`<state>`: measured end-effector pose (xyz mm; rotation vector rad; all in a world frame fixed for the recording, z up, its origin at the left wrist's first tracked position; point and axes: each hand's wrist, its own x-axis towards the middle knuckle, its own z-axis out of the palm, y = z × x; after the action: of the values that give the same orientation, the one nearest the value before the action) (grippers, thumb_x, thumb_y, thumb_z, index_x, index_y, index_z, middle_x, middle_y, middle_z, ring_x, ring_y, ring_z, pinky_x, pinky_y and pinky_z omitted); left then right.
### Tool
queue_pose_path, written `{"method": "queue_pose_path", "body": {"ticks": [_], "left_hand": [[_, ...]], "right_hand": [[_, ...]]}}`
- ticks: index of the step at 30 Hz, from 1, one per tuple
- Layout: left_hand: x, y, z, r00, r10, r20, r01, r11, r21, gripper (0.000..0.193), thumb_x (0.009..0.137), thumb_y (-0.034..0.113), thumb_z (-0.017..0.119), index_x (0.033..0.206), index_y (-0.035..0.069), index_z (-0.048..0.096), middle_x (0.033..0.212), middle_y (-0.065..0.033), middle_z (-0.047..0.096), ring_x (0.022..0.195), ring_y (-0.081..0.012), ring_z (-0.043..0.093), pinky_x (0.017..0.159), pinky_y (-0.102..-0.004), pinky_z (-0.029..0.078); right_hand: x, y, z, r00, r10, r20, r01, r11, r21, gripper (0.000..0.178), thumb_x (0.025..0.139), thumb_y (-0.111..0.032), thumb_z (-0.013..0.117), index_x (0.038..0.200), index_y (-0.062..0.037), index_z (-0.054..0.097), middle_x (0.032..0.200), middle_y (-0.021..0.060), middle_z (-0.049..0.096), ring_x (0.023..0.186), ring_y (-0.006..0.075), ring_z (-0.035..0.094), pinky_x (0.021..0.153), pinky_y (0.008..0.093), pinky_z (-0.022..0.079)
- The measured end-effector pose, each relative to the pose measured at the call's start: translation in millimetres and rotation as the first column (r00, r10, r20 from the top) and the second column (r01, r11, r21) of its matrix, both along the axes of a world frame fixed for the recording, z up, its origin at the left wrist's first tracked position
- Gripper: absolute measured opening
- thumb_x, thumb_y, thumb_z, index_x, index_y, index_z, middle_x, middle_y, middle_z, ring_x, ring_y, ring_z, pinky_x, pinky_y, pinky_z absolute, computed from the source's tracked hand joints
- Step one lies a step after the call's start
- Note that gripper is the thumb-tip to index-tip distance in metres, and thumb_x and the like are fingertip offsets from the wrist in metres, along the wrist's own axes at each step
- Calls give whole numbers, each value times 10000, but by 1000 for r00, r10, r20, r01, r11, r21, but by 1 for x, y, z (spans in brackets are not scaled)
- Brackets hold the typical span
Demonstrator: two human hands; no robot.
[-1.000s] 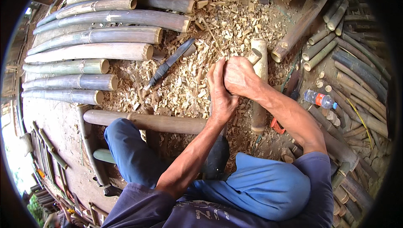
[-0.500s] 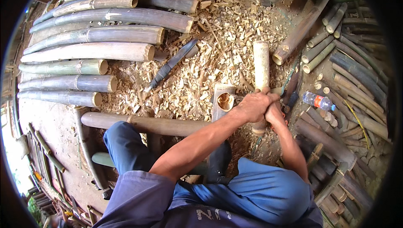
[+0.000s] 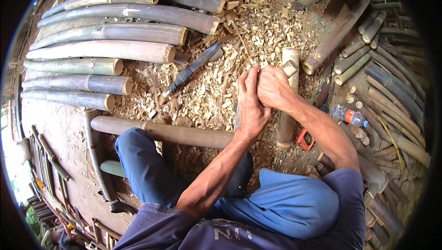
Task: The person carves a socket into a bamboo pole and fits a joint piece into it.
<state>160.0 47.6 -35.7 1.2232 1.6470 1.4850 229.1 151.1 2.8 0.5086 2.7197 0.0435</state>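
Observation:
My hands are close together over the wood chips, in front of my knees. My right hand (image 3: 276,88) is closed in a fist. A short bamboo piece (image 3: 290,68) pokes out beyond its knuckles. My left hand (image 3: 253,105) presses against the right one, two fingers pointing away from me; what lies under them is hidden. Beneath the left hand shows a strip of a grey bamboo tube (image 3: 237,119). A pale, scraped bamboo length (image 3: 286,123) lies on the ground just right of my hands, partly covered by the short piece.
Bamboo poles (image 3: 110,49) lie in a row at the left. A dark tool with a wrapped handle (image 3: 183,79) rests on the chips (image 3: 202,98). A bamboo bar (image 3: 189,137) crosses before my knee. At right are an orange handle (image 3: 305,139), a water bottle (image 3: 349,115) and bamboo stacks (image 3: 396,79).
Both hands have moved left and away from me, off the pale bamboo length. They now cover the hollow bamboo end seen before. The orange handle has come into view.

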Motion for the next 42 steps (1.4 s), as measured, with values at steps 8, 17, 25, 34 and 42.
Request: {"method": "queue_pose_path", "body": {"ticks": [8,17,25,34,42], "left_hand": [[68,-16,15,932,-362,-3,344,889,-302,1179,697,-43,756,1638,145,72,1532,-372,212,1327,-610,380,1095,-606,419],[64,-10,26,763,-645,43,588,665,-461,1271,644,-34,778,1646,275,58,1557,-368,224,1224,-588,506,1058,-578,489],[27,12,22,67,-961,270,863,-80,-500,1198,545,15,824,1603,149,277,1370,-303,567,1211,-438,624,1081,-442,515],[55,-16,31,857,-480,185,510,743,-434,1111,686,35,802,1608,99,184,1504,-367,304,1313,-555,470,1116,-522,458],[26,1,26,244,-936,253,804,50,-592,1168,520,77,818,1580,137,331,1542,-318,387,1223,-449,626,1041,-427,534]], "right_hand": [[129,-13,-36,971,-213,-107,142,878,-457,275,705,-132,764,938,-21,668,849,161,700,800,328,684,741,447,587],[162,-47,-50,817,-574,61,432,538,-724,520,849,-174,747,1312,-49,546,1223,209,634,1150,353,636,943,453,533],[123,-152,-58,295,-863,410,505,-224,-834,420,913,-179,689,1279,-56,523,1017,140,632,947,240,648,889,418,561],[133,-36,-36,834,-405,375,539,454,-709,372,751,-164,750,1067,20,684,1000,241,718,973,358,700,844,472,555],[105,-134,-55,271,-809,521,591,-288,-754,548,842,-201,738,1326,-17,557,1283,226,645,1120,304,654,960,435,537]]}}
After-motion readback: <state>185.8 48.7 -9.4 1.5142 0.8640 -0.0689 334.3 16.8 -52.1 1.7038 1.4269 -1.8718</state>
